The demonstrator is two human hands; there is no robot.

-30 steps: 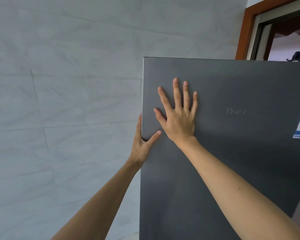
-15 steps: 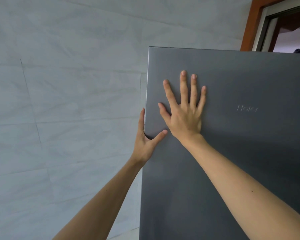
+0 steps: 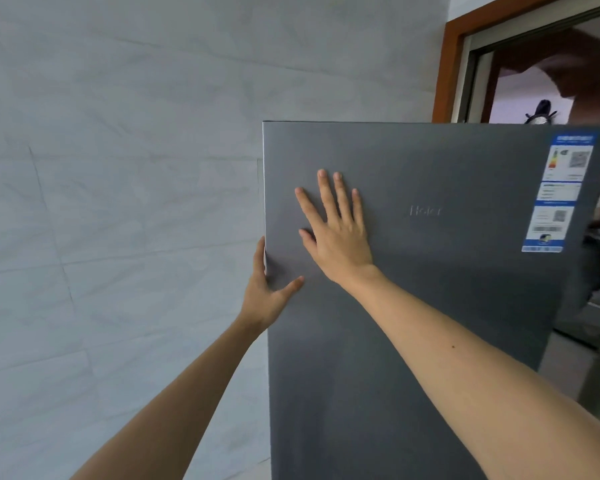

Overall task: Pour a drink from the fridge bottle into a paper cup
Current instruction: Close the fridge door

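A pale grey tiled wall at left; brown wooden door frame at upper right.

Just one view, worn on the head, wide-angle, pointing forward at the grey fridge door from close up, near enough to have the left hand and right hand on it mid-frame. Takes in tiled wall across the whole left half and a wooden door frame in the top right corner, both forearms coming in from the bottom edge
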